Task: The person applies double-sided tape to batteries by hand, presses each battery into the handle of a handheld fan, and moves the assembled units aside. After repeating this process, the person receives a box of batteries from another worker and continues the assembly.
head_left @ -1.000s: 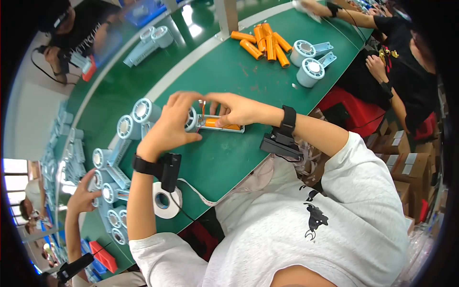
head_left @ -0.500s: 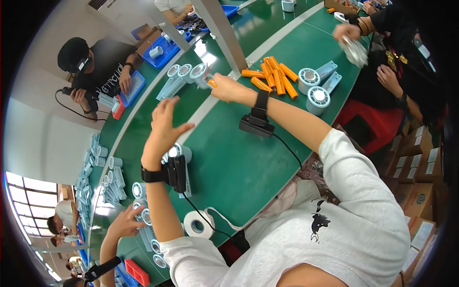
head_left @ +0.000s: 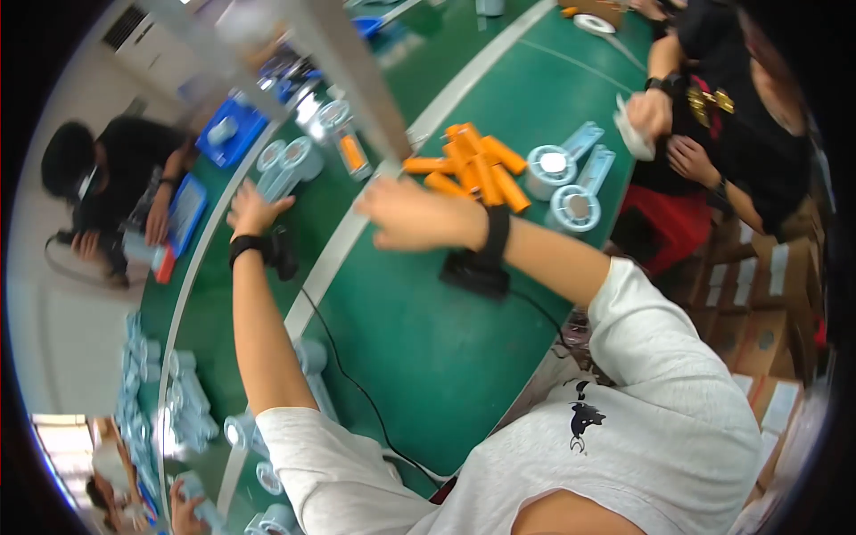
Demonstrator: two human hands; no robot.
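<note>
1. Fan [head_left: 343,132]: lies on the worktop [head_left: 428,312], beyond the pale strip [head_left: 336,257] and near the grey post [head_left: 352,85]. Its open, trough-like handle contains one orange cell [head_left: 352,152].
2. Left hand [head_left: 254,209]: open, thumb spread from the fingers, at the handle ends of the paired fans [head_left: 290,162]. Contact cannot be confirmed.
3. Right hand [head_left: 406,212]: blurred, fingers bent, above the pale strip and just beside the fan's handle end. Whether it grips anything cannot be told.
4. Near tray [head_left: 242,140]: blue, beyond the paired fans; contains a light-blue part [head_left: 221,131].
5. Side tray [head_left: 189,212]: blue, tilted in view, at a co-worker's hand [head_left: 158,218]. Contents too blurred to identify.
6. Far tray [head_left: 367,27]: blue, partly hidden behind the post; contents not legible.
7. Cartons [head_left: 780,267]: brown, stacked to the right of the worktop, some with white labels; interiors hidden.
8. Cell pile [head_left: 481,168]: orange cylinders heaped loose on the worktop, right of the right hand. Two finished-looking units, the right fans [head_left: 575,207], stand just beside it.
</note>
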